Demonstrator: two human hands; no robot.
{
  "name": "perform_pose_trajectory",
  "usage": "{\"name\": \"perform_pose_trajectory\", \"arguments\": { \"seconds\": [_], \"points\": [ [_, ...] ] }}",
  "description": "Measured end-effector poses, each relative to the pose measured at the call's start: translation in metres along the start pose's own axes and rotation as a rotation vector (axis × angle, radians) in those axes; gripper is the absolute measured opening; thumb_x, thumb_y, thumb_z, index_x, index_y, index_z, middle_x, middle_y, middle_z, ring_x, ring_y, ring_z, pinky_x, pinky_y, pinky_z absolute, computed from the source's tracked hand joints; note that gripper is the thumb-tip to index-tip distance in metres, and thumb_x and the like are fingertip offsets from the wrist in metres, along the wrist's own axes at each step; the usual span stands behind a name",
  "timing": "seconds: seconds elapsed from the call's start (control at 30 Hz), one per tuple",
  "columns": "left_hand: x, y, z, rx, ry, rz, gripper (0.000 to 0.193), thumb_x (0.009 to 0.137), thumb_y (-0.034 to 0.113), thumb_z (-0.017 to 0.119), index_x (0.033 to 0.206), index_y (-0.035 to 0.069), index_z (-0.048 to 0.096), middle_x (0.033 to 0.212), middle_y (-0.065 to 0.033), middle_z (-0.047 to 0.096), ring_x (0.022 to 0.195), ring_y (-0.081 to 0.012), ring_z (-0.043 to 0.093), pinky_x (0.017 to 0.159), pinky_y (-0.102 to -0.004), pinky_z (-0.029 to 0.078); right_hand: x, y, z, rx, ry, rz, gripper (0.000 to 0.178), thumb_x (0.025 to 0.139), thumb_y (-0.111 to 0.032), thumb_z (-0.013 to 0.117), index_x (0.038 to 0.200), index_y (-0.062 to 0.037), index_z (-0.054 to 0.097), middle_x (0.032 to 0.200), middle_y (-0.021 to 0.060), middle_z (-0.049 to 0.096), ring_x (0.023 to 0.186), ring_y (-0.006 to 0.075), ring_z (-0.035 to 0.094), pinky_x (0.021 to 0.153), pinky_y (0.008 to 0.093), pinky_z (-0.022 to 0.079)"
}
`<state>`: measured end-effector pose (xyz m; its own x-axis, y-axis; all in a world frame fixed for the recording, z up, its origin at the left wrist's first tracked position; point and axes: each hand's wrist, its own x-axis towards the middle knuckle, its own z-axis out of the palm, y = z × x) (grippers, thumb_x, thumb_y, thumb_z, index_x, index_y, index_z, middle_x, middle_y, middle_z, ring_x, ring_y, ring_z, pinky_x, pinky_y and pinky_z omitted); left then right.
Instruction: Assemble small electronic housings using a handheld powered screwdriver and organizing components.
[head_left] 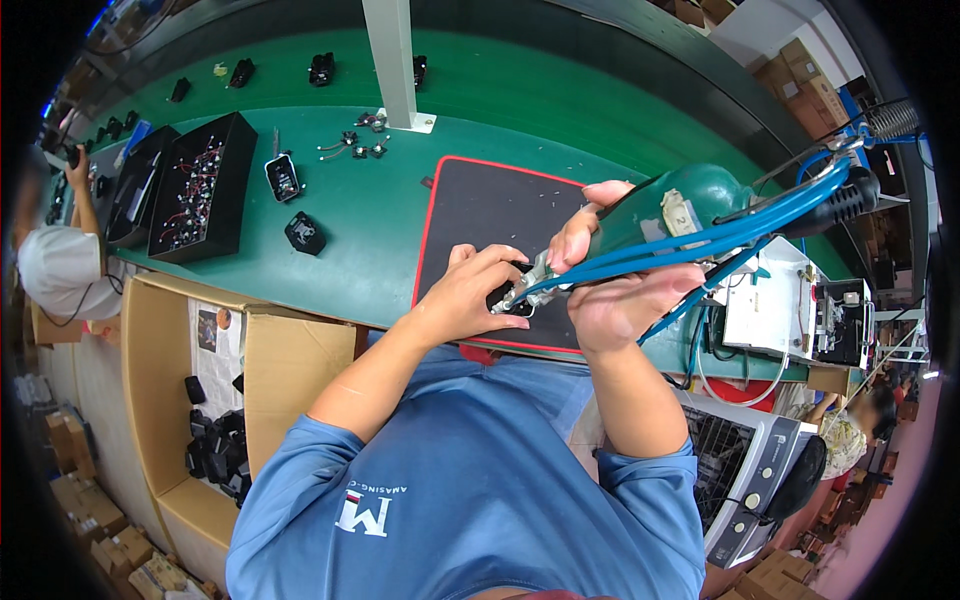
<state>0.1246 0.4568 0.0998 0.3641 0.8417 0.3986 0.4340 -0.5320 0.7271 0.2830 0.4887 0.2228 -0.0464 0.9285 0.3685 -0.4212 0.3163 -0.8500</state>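
Note:
My right hand (630,300) is wrapped round a green powered screwdriver (665,205) with blue air hoses (740,240) along its side. The tool lies tilted, its metal nose (535,280) pointing down and left. That nose meets a small black plastic housing (522,305), which my left hand (470,295) grips between thumb and fingers. Fingers and tool hide most of the housing, so its inside cannot be made out. Both hands are over a dark mat (470,200) with a red edge.
Left on the green bench (350,260) are a black housing (305,233), an open housing (283,178), wired parts (365,145) and a black bin (228,190) of wired parts. A carton (300,370) of black pieces stands below. A post (393,70) rises behind; a white machine (770,300) sits right.

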Motion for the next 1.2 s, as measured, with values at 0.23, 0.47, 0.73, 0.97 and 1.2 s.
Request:
{"name": "perform_pose_trajectory", "arguments": {
  "seconds": [0.23, 0.47, 0.73, 0.97, 1.2],
  "points": [
    [-0.001, 0.001, 0.000, 0.011, 0.000, 0.002, 0.051, 0.066, 0.035, 0.096, 0.103, 0.015, 0.067, 0.132, -0.0010, 0.060, 0.106, -0.0210, 0.063, 0.095, -0.0413, 0.034, 0.000, -0.001, -0.005, 0.049, -0.063, -0.011, 0.104, 0.082, -0.089, 0.056, 0.129, 0.0032, 0.054, 0.122, 0.0189, 0.062, 0.076, 0.0179, 0.064, 0.058, 0.0279, 0.054],
    [0.000, 0.000, -0.001, -0.015, 0.030, 0.001, 0.057, 0.064, 0.034, 0.097, 0.108, 0.014, 0.067, 0.130, -0.0025, 0.063, 0.106, -0.0220, 0.063, 0.096, -0.0410, 0.035, -0.003, 0.000, -0.001, -0.094, -0.060, 0.034, 0.113, 0.079, -0.099, 0.039, 0.123, 0.0051, 0.052, 0.073, 0.0095, 0.061, 0.063, 0.0193, 0.063, 0.059, 0.0306, 0.054],
    [0.003, -0.004, -0.003, 0.002, -0.048, -0.040, 0.085, 0.070, 0.036, 0.095, 0.142, 0.013, 0.055, 0.136, -0.0083, 0.061, 0.118, -0.0281, 0.061, 0.101, -0.0428, 0.036, 0.027, -0.034, 0.006, -0.016, -0.028, -0.043, 0.114, 0.083, -0.097, 0.034, 0.130, 0.0057, 0.052, 0.074, 0.0080, 0.060, 0.061, 0.0171, 0.060, 0.056, 0.0310, 0.052],
    [0.116, -0.051, -0.060, 0.213, 0.105, -0.042, 0.082, 0.075, 0.017, 0.085, 0.147, 0.004, 0.048, 0.140, -0.0193, 0.054, 0.133, -0.0386, 0.053, 0.111, -0.0453, 0.044, 0.041, -0.116, -0.013, -0.104, -0.047, -0.212, 0.094, 0.099, -0.080, 0.040, 0.138, 0.0049, 0.049, 0.086, 0.0096, 0.060, 0.066, 0.0160, 0.061, 0.057, 0.0285, 0.054],
    [0.207, -0.198, -0.086, 0.271, 0.078, -0.356, 0.087, 0.077, 0.008, 0.088, 0.152, 0.006, 0.044, 0.154, -0.0188, 0.044, 0.142, -0.0411, 0.046, 0.116, -0.0426, 0.044, 0.016, -0.068, -0.039, -0.171, 0.021, -0.066, 0.091, 0.097, -0.079, 0.046, 0.139, 0.0009, 0.048, 0.102, 0.0087, 0.055, 0.081, 0.0194, 0.062, 0.073, 0.0366, 0.057]
  ]
}}
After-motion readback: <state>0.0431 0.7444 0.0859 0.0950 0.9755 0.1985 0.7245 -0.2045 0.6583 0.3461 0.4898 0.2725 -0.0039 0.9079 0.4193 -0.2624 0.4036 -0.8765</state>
